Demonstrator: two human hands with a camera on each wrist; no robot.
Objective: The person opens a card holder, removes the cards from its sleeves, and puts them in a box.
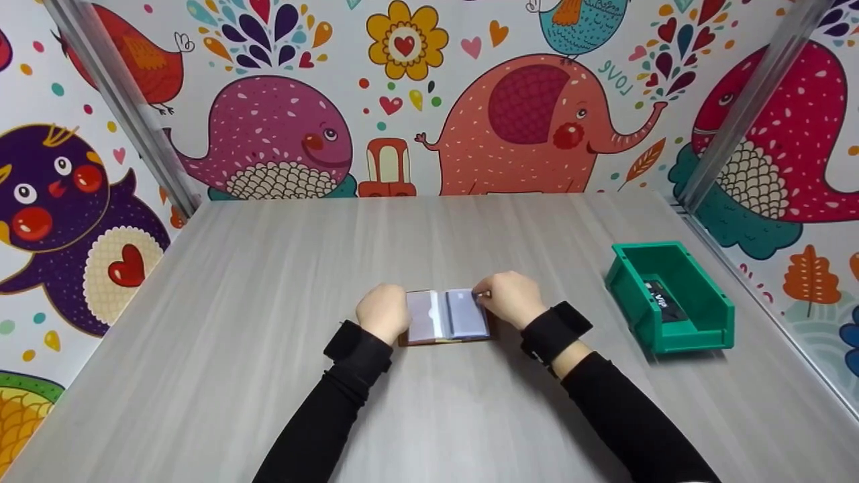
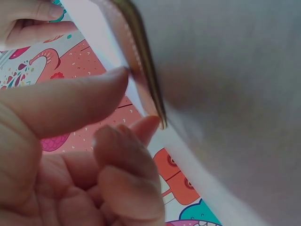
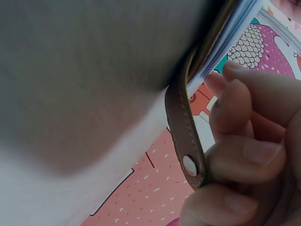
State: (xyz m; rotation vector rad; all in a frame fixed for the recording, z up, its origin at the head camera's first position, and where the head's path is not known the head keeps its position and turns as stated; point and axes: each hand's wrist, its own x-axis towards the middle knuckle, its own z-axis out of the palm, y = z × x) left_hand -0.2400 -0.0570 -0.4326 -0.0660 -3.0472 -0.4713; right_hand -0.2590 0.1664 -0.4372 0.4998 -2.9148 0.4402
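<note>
A small brown card holder (image 1: 419, 343) lies spread open on the table, with clear plastic sleeves (image 1: 468, 314) on its right half. My left hand (image 1: 384, 312) holds the left edge of the cover; in the left wrist view its thumb (image 2: 101, 89) lies on the inner face and a fingertip is at the edge. At the upper right corner of the sleeves, my right hand (image 1: 513, 298) pinches their edge between thumb and index finger. The right wrist view shows a stitched strap (image 3: 181, 125) with a metal snap sticking out from the holder beside the curled fingers.
A green plastic bin (image 1: 694, 341) stands on the table to the right, holding a black card (image 1: 664, 302) with "Vip" lettering. Walls with cartoon animals (image 1: 523, 134) and metal corner posts (image 1: 731, 107) enclose the back and sides of the table (image 1: 235, 302).
</note>
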